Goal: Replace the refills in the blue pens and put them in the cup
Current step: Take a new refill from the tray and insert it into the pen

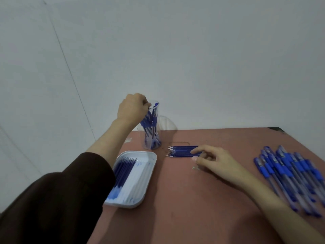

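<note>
A clear plastic cup [152,145] stands at the far edge of the table with several blue pens in it. My left hand [132,108] is at the cup's rim, its fingers curled round the top of a blue pen [145,120] that slants down into the cup. A row of several blue refills [181,151] lies just right of the cup. My right hand [211,158] rests at the right end of that row, index finger and thumb pinching a refill. Many more blue pens [290,173] lie in a pile at the right.
A white tray [140,187] with several refills along its left side sits near the table's left edge, below my left forearm. The reddish table [193,208] ends at a pale wall just behind the cup. A small pale speck [194,167] lies near my right thumb.
</note>
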Demonstrator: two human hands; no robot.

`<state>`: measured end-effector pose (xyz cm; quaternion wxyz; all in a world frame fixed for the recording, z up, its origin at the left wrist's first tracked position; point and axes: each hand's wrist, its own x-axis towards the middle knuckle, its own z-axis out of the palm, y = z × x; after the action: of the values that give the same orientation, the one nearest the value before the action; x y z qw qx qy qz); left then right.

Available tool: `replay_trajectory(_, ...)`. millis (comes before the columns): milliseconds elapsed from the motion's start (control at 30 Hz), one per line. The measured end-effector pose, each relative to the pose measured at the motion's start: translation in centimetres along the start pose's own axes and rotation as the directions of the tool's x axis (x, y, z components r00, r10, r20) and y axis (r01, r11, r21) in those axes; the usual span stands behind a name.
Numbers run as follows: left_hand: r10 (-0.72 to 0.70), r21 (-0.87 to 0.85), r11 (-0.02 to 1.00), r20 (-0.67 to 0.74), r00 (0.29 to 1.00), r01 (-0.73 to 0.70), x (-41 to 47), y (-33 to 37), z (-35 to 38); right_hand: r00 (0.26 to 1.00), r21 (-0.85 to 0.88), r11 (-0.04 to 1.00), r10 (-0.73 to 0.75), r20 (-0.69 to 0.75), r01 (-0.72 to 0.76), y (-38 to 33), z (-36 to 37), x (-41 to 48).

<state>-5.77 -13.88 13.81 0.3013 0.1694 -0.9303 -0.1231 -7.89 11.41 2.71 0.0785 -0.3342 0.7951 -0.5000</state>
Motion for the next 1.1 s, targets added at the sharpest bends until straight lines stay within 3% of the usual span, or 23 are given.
replay_trajectory(233, -0.006, 0.014, 1.0, -0.014, 1.0, 0.007, -0.9, 0.6, -0.2, 1.0, -0.023, 1.0, -0.008, -0.007, 0.008, 0.3, 0.0, 0.2)
replay_trajectory(367, 0.121, -0.009, 0.992, -0.152, 0.981, -0.124, -2.6, 2.1, -0.1, 0.995, -0.05, 0.998, -0.029, -0.091, 0.025, 0.5, -0.4, 0.2)
replay_trajectory(467, 0.216, -0.101, 0.966, -0.191, 0.958, -0.238, -5.4, 4.2, 1.3, 0.973, -0.223, 0.975, -0.035, -0.229, -0.017, 1.0, -1.4, 0.2)
replay_trajectory(567, 0.259, -0.261, 0.924, -0.112, 0.959, -0.28, -8.6, 6.1, 4.0, 0.938, -0.464, 0.874, -0.031, -0.345, -0.142, 1.6, -2.9, 0.2)
replay_trajectory(633, 0.277, -0.336, 0.9, -0.051, 0.96, -0.277, -10.7, 7.2, 5.8, 0.913, -0.539, 0.807, 0.001, -0.407, -0.241, 1.5, -3.9, 0.0)
replay_trajectory(800, 0.268, -0.437, 0.87, 0.031, 0.963, -0.228, -14.3, 8.3, 8.3, 0.846, -0.597, 0.655, 0.126, -0.518, -0.463, 1.4, -6.2, -0.9)
replay_trajectory(967, 0.205, -0.501, 0.854, 0.077, 0.976, -0.14, -14.5, 7.7, 8.4, 0.796, -0.625, 0.498, 0.303, -0.524, -0.601, 1.2, -7.5, -1.8)
replay_trajectory(1100, 0.199, -0.465, 0.873, 0.069, 0.978, -0.145, -14.2, 7.1, 7.9, 0.822, -0.64, 0.518, 0.315, -0.474, -0.567, 1.0, -7.1, -1.6)
